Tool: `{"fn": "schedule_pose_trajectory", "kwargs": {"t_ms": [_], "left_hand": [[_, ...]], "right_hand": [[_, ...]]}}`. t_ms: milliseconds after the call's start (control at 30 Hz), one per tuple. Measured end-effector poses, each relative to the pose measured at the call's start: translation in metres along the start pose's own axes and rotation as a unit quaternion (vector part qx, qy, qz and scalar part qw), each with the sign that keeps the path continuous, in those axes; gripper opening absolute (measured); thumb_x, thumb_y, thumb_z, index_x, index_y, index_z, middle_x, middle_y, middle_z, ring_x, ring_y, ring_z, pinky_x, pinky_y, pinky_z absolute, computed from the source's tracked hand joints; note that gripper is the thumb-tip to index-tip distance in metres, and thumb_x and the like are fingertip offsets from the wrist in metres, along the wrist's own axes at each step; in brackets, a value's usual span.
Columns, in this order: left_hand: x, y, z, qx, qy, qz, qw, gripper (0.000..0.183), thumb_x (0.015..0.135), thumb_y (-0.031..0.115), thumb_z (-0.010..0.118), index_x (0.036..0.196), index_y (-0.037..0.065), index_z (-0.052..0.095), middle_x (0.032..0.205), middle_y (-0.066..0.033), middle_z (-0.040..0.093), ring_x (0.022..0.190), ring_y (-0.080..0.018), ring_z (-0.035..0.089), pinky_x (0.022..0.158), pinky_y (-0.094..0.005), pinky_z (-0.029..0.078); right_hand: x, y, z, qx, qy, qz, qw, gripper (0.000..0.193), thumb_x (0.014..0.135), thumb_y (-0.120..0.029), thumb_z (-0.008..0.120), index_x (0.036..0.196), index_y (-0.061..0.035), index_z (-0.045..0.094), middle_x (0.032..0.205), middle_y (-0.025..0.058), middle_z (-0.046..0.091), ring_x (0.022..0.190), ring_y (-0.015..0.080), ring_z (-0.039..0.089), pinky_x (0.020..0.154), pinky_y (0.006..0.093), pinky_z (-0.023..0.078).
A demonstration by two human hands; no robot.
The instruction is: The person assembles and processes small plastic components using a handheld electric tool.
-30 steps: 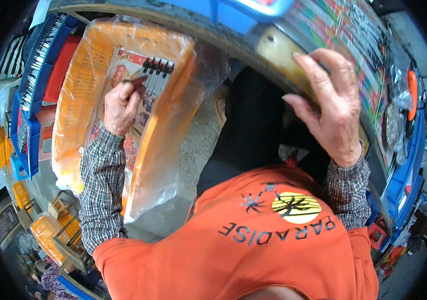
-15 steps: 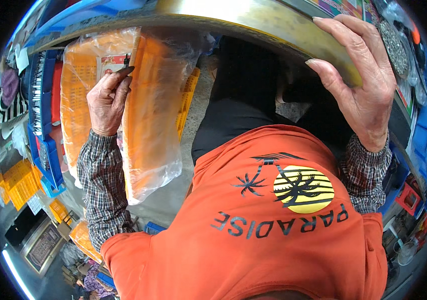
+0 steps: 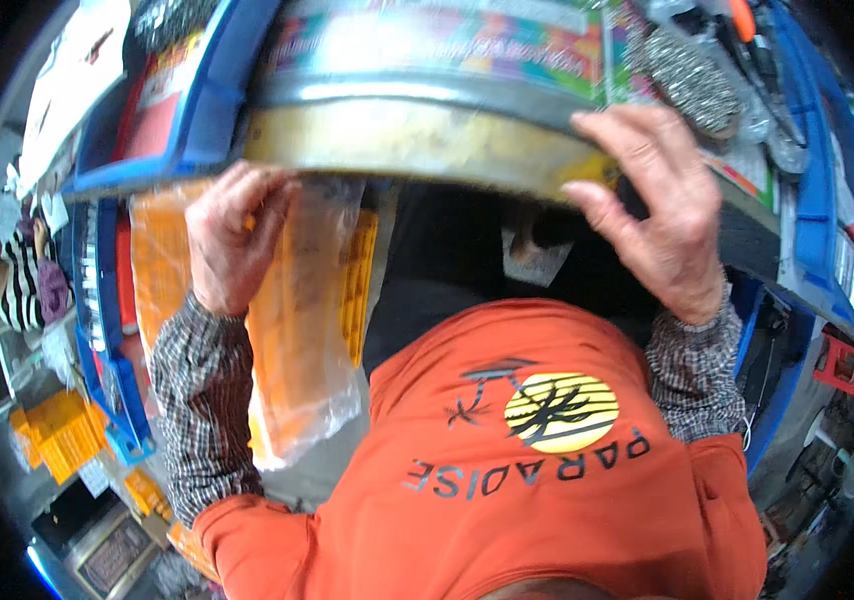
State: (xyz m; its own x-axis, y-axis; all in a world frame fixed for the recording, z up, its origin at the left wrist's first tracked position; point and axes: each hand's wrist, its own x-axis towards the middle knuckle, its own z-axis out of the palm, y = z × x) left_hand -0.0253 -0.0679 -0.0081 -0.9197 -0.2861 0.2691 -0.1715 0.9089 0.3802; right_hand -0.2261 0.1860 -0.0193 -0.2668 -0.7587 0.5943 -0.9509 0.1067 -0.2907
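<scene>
My left hand (image 3: 237, 235) is at the table's front edge, above the orange crate (image 3: 297, 330) in clear plastic film. Its fingers are pinched together. Blur hides whatever small thing is between them. My right hand (image 3: 669, 205) is by the right part of the worn yellow table edge (image 3: 427, 145), thumb and fingers apart, with nothing seen between them. A colourful printed sheet (image 3: 427, 50) covers the tabletop behind that edge.
A blue tray (image 3: 212, 90) stands at the table's left. Silvery metal pieces (image 3: 692, 85) lie at the back right, near an orange-handled tool (image 3: 744, 20). Blue bins (image 3: 802, 60) line the right side. Orange crates (image 3: 62, 435) and a person in stripes (image 3: 22, 285) are at far left.
The view has shifted to take in more of the tabletop. My left hand, which pinched a small dark thing over the crate, is now at the table edge. My right hand stays spread near the edge.
</scene>
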Motion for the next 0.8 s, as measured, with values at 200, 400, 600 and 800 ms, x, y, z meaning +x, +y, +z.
{"fn": "schedule_pose_trajectory", "kwargs": {"t_ms": [200, 400, 600, 800], "left_hand": [[0.025, 0.036, -0.009, 0.025, 0.037, 0.033, 0.998, 0.005, 0.076, 0.002, 0.063, 0.073, 0.0, 0.059, 0.062, -0.0096, 0.054, 0.053, -0.0173, 0.052, 0.05, -0.0265, 0.041], [0.069, 0.055, -0.009, 0.022, 0.075, 0.107, 0.991, 0.003, 0.074, 0.0, 0.062, 0.076, 0.001, 0.059, 0.068, -0.0107, 0.057, 0.059, -0.0213, 0.057, 0.054, -0.0285, 0.044], [0.144, 0.063, 0.024, 0.046, 0.105, 0.216, 0.97, 0.009, 0.075, 0.006, 0.063, 0.084, 0.003, 0.063, 0.078, -0.0118, 0.06, 0.068, -0.0254, 0.06, 0.06, -0.0317, 0.047], [0.192, 0.075, 0.053, 0.062, 0.072, 0.207, 0.974, 0.015, 0.079, 0.014, 0.059, 0.091, 0.007, 0.062, 0.084, -0.013, 0.06, 0.078, -0.0298, 0.06, 0.067, -0.0372, 0.047]], "right_hand": [[0.008, 0.0, -0.026, 0.001, 0.012, 0.008, 1.0, 0.039, 0.066, -0.017, 0.069, 0.1, -0.0001, 0.057, 0.09, 0.013, 0.055, 0.084, 0.0292, 0.054, 0.078, 0.0382, 0.044], [0.005, 0.002, -0.034, -0.008, 0.026, 0.007, 1.0, 0.04, 0.067, -0.018, 0.069, 0.101, -0.0003, 0.056, 0.092, 0.0127, 0.054, 0.087, 0.029, 0.053, 0.081, 0.0388, 0.044], [0.01, 0.008, -0.051, -0.043, 0.019, 0.017, 0.999, 0.04, 0.067, -0.017, 0.069, 0.101, -0.0007, 0.056, 0.092, 0.0126, 0.053, 0.087, 0.029, 0.053, 0.08, 0.0381, 0.044], [0.024, 0.021, -0.086, -0.12, 0.024, 0.021, 0.992, 0.036, 0.068, -0.017, 0.068, 0.098, -0.0013, 0.055, 0.088, 0.0113, 0.053, 0.083, 0.0274, 0.053, 0.073, 0.0357, 0.045]]}}
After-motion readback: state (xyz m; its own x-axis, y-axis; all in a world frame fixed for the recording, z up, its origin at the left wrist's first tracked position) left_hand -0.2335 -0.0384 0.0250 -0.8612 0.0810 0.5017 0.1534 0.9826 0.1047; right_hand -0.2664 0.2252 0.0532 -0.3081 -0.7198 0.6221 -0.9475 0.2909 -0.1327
